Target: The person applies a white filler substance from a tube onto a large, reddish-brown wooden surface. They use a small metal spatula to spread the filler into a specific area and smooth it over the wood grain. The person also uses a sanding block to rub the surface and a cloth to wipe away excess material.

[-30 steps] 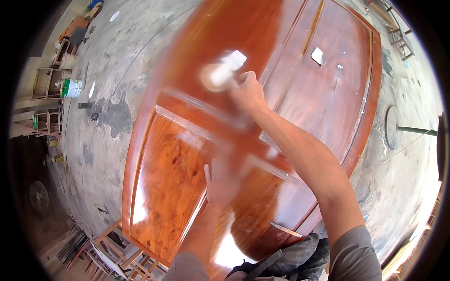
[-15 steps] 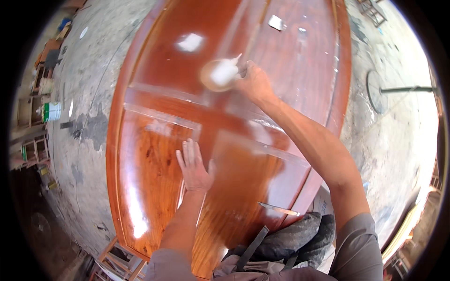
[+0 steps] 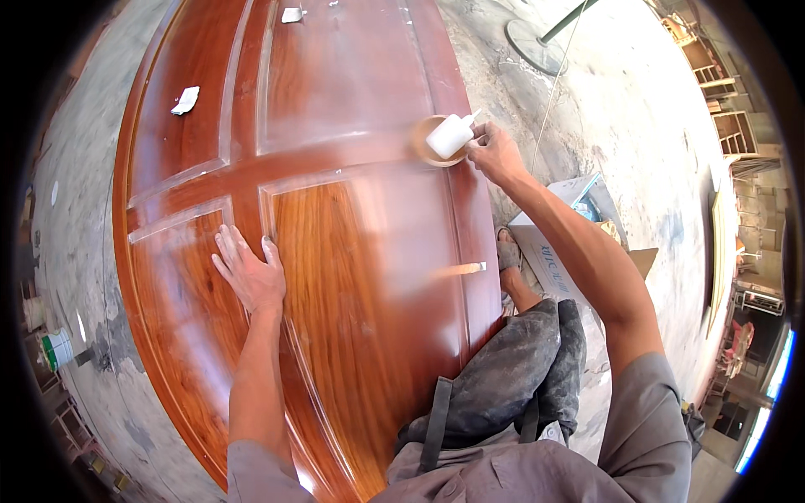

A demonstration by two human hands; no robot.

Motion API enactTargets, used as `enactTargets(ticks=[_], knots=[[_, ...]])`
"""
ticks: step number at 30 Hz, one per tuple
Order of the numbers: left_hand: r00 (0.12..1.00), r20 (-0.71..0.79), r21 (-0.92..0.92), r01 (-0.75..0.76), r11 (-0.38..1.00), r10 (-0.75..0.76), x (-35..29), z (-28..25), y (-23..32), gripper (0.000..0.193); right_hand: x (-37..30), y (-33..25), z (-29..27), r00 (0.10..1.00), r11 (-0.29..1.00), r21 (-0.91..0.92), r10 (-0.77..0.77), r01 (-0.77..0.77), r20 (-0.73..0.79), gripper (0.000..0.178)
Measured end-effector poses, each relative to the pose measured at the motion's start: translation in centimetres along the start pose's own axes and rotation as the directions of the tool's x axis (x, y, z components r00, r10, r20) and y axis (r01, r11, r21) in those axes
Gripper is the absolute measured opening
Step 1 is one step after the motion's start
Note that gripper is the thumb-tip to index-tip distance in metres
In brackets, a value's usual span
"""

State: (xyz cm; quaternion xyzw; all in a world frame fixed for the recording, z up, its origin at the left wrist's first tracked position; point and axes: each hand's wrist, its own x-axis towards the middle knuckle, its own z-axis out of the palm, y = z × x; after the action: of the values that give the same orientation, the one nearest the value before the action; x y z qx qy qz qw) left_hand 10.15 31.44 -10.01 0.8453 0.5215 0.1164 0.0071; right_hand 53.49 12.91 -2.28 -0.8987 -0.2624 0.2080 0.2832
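Note:
A large glossy red-brown wooden door (image 3: 335, 243) with raised mouldings lies flat in front of me. My left hand (image 3: 254, 272) rests on its lower left part, palm down with fingers spread, holding nothing. Over the door's right edge, my right hand (image 3: 495, 152) grips the rim of a shallow tan round dish (image 3: 423, 138). In the dish lies a white plastic bottle (image 3: 450, 137) with a pointed nozzle, tilted toward my fingers. A slim tool with a pale handle (image 3: 464, 269) lies on the door nearer me; its far end is lost in glare.
Two crumpled white scraps sit on the door, one at the left (image 3: 185, 101) and one at the top (image 3: 293, 15). An open cardboard box (image 3: 558, 264) stands on the concrete floor to my right. Farther off are a round metal base (image 3: 537, 48) with a pole and a white-green bucket (image 3: 57, 349).
The view has turned and shifted. My right hand has carried the dish and bottle from over the door's middle to its right edge. My left hand stays flat on nearly the same spot.

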Motion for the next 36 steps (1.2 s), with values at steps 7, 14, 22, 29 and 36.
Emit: enactTargets(ticks=[7,14,22,29,36], knots=[[1.0,0.007,-0.003,0.022,1.0,-0.022,-0.6,-0.1,0.1,0.072,-1.4,2.0,1.2,0.99,0.994,0.056,-0.089,0.096,-0.11,0.043],[0.999,-0.033,-0.036,0.007,0.999,-0.009,-0.9,-0.6,-0.1,0.072,-0.2,0.0,3.3,0.98,0.991,-0.084,-0.116,0.103,-0.162,0.055],[0.999,0.019,-0.06,0.04,0.997,-0.039,-0.3,-1.0,-0.2,0.072,-0.2,1.2,4.9,0.876,0.945,-0.218,-0.31,0.242,-0.37,0.06],[1.0,-0.001,-0.048,0.019,0.999,-0.019,-0.4,-1.0,-0.1,0.072,-5.3,-4.0,2.1,0.916,0.898,0.189,-0.377,0.397,-0.135,0.038],[0.999,0.017,-0.092,0.033,0.995,-0.032,-0.1,-0.9,0.2,0.071,-19.5,-3.7,6.8,0.805,0.917,0.399,-0.248,0.016,0.539,0.034]])
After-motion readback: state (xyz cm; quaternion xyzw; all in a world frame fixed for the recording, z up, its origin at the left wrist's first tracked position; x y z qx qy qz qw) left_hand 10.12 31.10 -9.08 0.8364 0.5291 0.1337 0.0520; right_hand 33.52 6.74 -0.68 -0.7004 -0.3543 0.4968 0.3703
